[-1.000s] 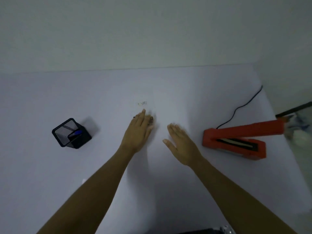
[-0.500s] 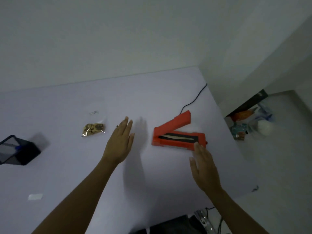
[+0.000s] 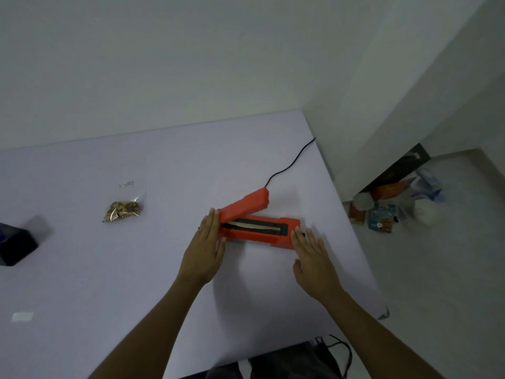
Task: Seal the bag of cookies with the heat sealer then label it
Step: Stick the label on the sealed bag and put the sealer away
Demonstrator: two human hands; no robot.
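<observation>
The orange heat sealer (image 3: pixel 259 222) lies on the white table with its lid arm raised and its dark sealing strip showing. My left hand (image 3: pixel 205 250) is flat against the sealer's left end, fingers straight. My right hand (image 3: pixel 314 258) touches the sealer's right end, fingers extended. Neither hand wraps around it. The clear bag of cookies (image 3: pixel 124 205) lies alone to the left, its open top pointing away. A small white label (image 3: pixel 23 316) lies near the front left of the table.
A black mesh pen holder (image 3: pixel 15 246) stands at the left edge. The sealer's black cord (image 3: pixel 289 165) runs to the table's back right corner. The table's right edge (image 3: pixel 355 242) is close to my right hand. Packets and clutter (image 3: pixel 388 209) sit on the floor beyond.
The view swung right. Both hands moved from the table's middle to the heat sealer and now press against its two ends. The cookie bag stays where it was uncovered.
</observation>
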